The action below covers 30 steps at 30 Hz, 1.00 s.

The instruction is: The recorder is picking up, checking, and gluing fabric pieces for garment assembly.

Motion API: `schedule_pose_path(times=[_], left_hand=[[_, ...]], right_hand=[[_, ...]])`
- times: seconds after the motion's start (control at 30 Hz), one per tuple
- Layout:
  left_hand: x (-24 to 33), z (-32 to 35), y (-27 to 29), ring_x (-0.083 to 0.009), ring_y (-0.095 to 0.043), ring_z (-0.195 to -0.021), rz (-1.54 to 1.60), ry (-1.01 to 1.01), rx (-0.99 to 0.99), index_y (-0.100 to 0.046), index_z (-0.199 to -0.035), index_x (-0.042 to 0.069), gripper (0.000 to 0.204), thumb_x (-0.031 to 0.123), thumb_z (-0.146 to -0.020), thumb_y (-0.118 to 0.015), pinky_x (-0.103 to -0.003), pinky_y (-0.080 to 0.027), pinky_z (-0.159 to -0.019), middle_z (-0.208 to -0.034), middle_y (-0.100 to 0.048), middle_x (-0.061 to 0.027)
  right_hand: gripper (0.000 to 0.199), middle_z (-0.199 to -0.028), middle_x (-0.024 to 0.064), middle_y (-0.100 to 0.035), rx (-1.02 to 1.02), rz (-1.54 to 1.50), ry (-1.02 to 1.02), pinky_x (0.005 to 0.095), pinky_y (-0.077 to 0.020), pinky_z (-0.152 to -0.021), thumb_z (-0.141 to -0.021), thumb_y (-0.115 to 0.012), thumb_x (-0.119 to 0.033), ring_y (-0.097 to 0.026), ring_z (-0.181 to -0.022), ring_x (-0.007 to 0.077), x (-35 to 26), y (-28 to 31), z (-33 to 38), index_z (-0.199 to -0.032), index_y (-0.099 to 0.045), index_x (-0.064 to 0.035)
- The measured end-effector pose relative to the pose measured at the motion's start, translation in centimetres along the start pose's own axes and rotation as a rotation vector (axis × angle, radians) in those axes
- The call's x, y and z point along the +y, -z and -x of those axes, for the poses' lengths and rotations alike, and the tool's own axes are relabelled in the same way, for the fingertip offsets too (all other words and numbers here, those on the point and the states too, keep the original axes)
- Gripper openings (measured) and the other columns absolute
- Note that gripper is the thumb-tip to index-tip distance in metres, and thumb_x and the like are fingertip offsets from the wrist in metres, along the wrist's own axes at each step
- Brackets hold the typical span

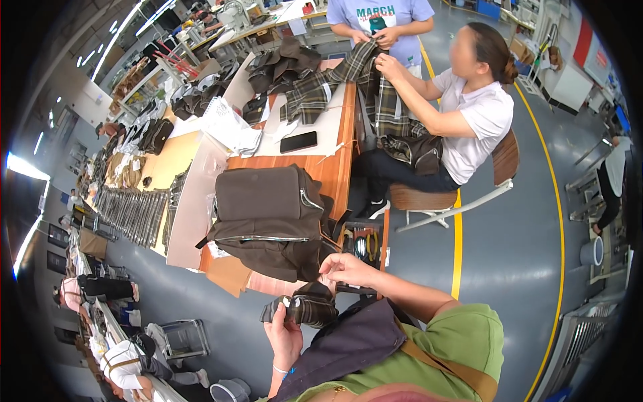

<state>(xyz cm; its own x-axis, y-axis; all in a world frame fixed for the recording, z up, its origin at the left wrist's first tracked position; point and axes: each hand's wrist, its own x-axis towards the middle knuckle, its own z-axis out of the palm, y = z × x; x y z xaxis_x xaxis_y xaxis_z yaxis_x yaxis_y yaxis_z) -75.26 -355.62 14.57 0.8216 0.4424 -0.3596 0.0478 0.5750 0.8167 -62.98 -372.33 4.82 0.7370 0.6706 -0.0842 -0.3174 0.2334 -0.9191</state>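
Holding of a plaid piece (pixel 316 307) is observed in the left grip (pixel 287 338), which is clamped on its near end with the thumb laid over the cloth. The plaid piece is held up in front of the body, off the tabletop (pixel 328 175), with its far end reaching toward the right grip (pixel 348 270). The right grip is placed just above that far end, its fingers bent; whether anything is pinched there cannot be told.

Brown bags (pixel 264 201) are heaped on the near part of the tabletop, directly beyond both hands, and the way from the plaid piece to the phone (pixel 299 142) is blocked by them. Zips are seen along their edges. To the right of the heap, a drawer (pixel 385 244) is pulled out, and tools (pixel 366 246) with coloured handles are contained in it. Cardboard (pixel 228 275) is seen below the heap's left side. A dark apron (pixel 348 345) is worn close below the plaid piece. At the far end, plaid cloth (pixel 309 97) is spread over the tabletop and is handled by a seated co-worker (pixel 479 110) and a standing co-worker (pixel 382 17).

Counted: plaid piece in hand, one; phone, one; open drawer, one; co-workers at the tabletop, two. At least two brown bags are judged present; an exact number cannot be given because of overlap.
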Motion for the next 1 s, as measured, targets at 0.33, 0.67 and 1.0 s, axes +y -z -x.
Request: schedule_pose_path(times=[0.33, 0.67, 1.0], left_hand=[[-0.7, -0.6, -1.5, -0.0122, -0.057, -0.073, -0.028, 0.004, 0.022, -0.055, -0.092, 0.004, 0.011, 0.010, -0.083, -0.055, -0.024, -0.047, -0.064, -0.084, -0.060, -0.0032], [-0.9, -0.7, -1.5, -0.0129, -0.057, -0.073, -0.026, 0.023, 0.017, -0.055, -0.093, 0.003, 0.013, 0.011, -0.083, -0.055, -0.024, -0.047, -0.065, -0.085, -0.060, -0.0049], [-0.5, -0.9, -0.7, -0.0091, -0.055, -0.072, 0.024, 0.055, 0.035, -0.052, -0.094, 0.006, 0.013, 0.004, -0.082, -0.056, -0.021, -0.041, -0.058, -0.086, -0.059, -0.0014]], right_hand=[[0.018, -0.090, 0.0029, -0.057, -0.031, 0.092, 0.014, 0.0223, -0.0443, -0.072, -0.078, -0.054, 0.002, -0.055, -0.081, 0.0082, -0.3, 1.9, -0.6, -0.095, -0.055, -0.0014], [0.014, -0.088, 0.0031, -0.060, -0.070, 0.019, -0.041, 0.0223, -0.0452, -0.072, -0.080, -0.055, -0.001, -0.057, -0.081, 0.0087, 1.3, 1.6, -0.4, -0.094, -0.054, -0.0003], [0.018, -0.085, 0.0029, -0.059, -0.076, 0.042, -0.072, 0.0238, -0.0462, -0.070, -0.077, -0.055, 0.002, -0.058, -0.077, 0.0099, 1.4, 0.2, -0.3, -0.095, -0.054, -0.0006]])
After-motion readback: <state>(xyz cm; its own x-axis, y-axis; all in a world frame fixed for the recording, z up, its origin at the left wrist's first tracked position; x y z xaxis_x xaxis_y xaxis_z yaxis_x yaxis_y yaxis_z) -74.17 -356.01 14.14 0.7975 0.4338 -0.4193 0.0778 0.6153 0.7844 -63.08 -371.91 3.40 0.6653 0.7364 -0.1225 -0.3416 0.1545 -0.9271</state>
